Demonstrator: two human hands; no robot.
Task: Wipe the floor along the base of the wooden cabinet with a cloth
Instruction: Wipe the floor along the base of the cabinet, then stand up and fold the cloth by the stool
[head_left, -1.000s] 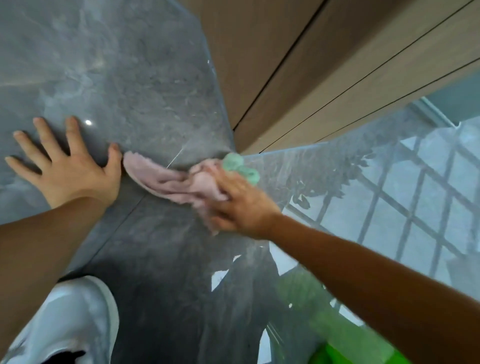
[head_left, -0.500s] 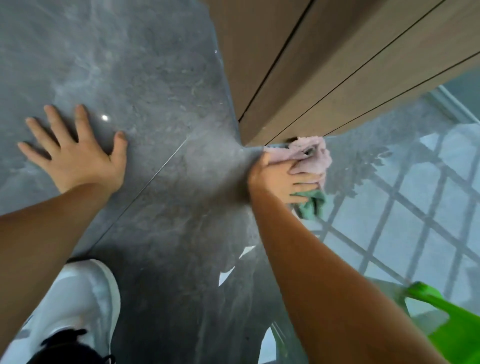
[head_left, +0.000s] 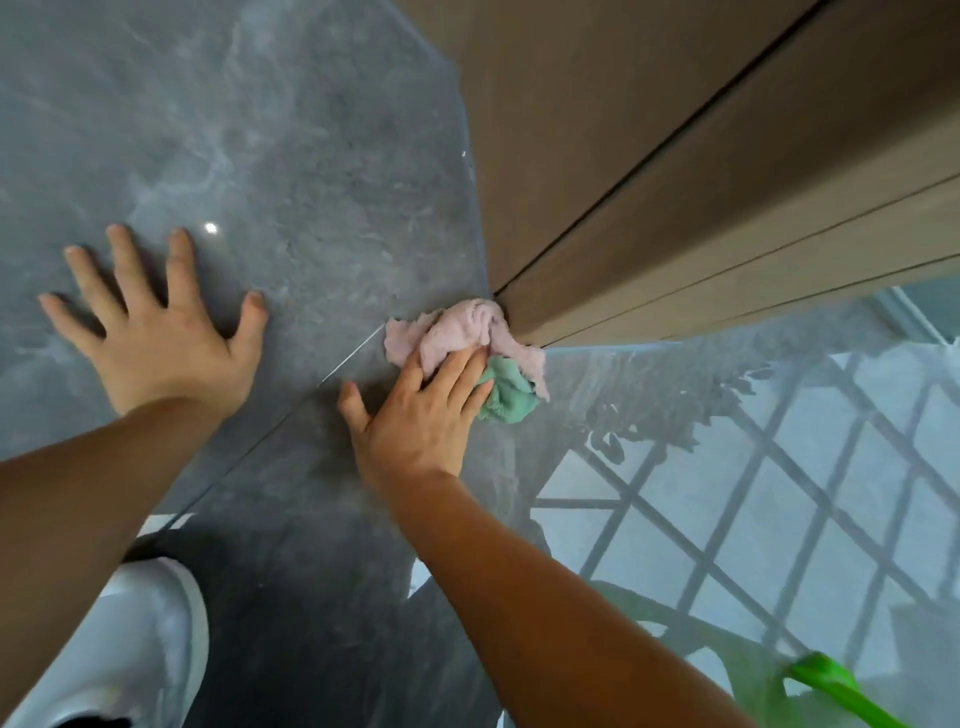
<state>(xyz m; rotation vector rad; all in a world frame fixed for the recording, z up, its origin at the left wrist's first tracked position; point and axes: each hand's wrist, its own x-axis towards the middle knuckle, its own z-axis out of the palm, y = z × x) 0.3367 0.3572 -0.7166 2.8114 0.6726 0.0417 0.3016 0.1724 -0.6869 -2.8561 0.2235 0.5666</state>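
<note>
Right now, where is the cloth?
In the head view, the cloth lies on the floor at the wooden cabinet corner, under the right hand.

Hands: two — left hand (head_left: 161, 348), centre left of the frame; right hand (head_left: 415, 415), at centre.
Cloths: one cloth (head_left: 467, 332), pink with a green part, at centre.
Wooden cabinets: one wooden cabinet (head_left: 675, 156), upper right.
Shoes: one white shoe (head_left: 119, 649), lower left.
Green plastic objects: one green item (head_left: 841, 691), lower right corner, only partly in frame.
Floor (head_left: 260, 130): one grey tiled surface; one tile joint (head_left: 291, 421) visible, running diagonally left of centre.
</note>
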